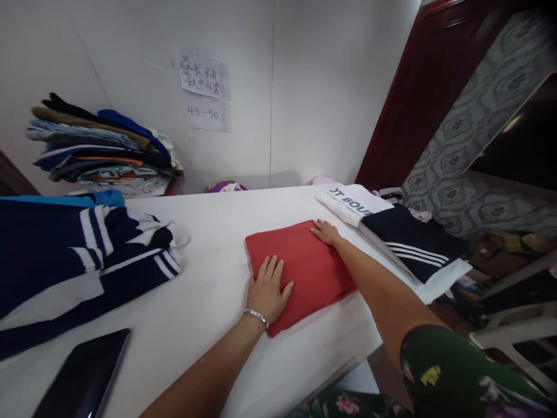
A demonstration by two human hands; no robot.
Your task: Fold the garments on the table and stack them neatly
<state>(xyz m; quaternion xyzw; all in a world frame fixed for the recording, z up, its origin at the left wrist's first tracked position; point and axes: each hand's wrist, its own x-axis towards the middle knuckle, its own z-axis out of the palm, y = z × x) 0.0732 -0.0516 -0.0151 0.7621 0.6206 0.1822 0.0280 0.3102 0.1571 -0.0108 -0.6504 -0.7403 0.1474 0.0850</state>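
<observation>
Red, folded, rectangular fabric garment [308, 270]: we rest left hand [267, 288] at its eight o'clock, right hand [326, 232] at one, flat and apart.

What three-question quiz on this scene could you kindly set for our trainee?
1. Which thing do the left hand and right hand both touch?
2. True or false: the phone lies on the table.
3. Fill in: the bracelet is on the ____ wrist.

Key:
1. The red garment.
2. True.
3. Left.
</observation>
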